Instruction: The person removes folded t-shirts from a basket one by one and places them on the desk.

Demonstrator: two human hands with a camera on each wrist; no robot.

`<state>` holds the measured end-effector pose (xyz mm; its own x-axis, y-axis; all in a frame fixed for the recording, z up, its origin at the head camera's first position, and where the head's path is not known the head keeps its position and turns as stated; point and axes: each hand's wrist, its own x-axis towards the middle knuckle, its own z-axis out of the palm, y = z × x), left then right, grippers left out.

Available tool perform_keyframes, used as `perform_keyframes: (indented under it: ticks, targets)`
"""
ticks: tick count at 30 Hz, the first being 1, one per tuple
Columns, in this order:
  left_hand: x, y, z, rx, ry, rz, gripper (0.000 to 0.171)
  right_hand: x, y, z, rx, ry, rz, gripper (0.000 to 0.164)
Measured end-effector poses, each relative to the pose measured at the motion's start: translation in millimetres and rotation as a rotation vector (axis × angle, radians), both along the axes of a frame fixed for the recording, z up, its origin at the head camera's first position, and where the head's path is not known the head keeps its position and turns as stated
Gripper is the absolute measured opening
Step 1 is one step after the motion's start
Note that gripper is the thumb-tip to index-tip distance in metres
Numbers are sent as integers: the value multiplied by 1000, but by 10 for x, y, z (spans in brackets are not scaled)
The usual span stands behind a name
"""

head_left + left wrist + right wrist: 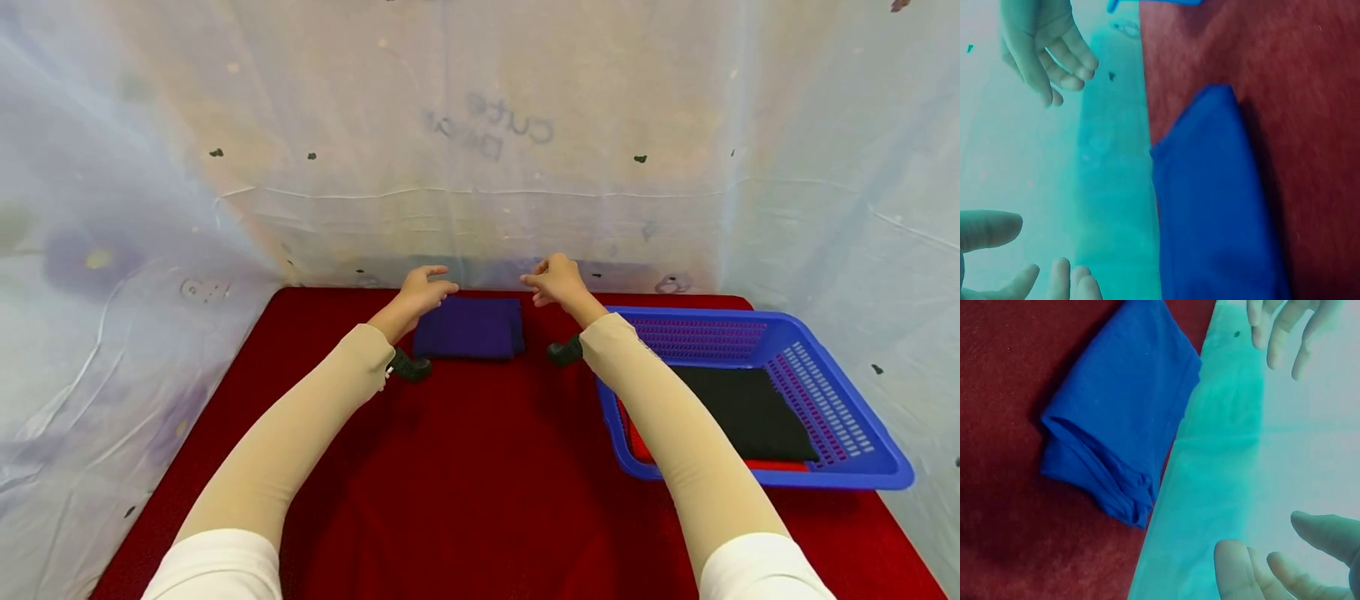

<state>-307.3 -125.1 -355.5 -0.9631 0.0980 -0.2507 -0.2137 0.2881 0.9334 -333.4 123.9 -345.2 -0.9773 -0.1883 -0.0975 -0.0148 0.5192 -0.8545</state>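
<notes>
A folded dark blue cloth (468, 328) lies on the red-covered table near its back edge. In the left wrist view the cloth (1213, 206) looks bright blue and flat, and in the right wrist view its folded layers (1122, 412) show at one end. Above the cloth's left side hovers my left hand (423, 292), fingers apart and holding nothing. My right hand (557, 282) is raised just beyond the cloth's right side, its fingers loosely bent with a gap from the thumb. Neither hand touches the cloth.
On the right of the table stands a blue plastic basket (832, 479) with a folded black cloth (750, 412) over a red one (776, 465). My right forearm crosses the basket's left part. A pale plastic sheet (480, 225) hangs behind the red table cover (450, 483).
</notes>
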Motion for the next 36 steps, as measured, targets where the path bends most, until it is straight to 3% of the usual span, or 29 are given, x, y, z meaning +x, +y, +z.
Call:
perform_keyframes:
  ticks: [8,23,36]
  targets:
    - [10,185,73,140,-37,-9,58,-12,206,79,-103,-22,-38,32]
    - [69,610,153,266,-83,-86,57,62,628,156,-78,-17,-57,33]
    - [183,930,169,362,-124,-199,53,259,1081,249,-73,-13,-69,41]
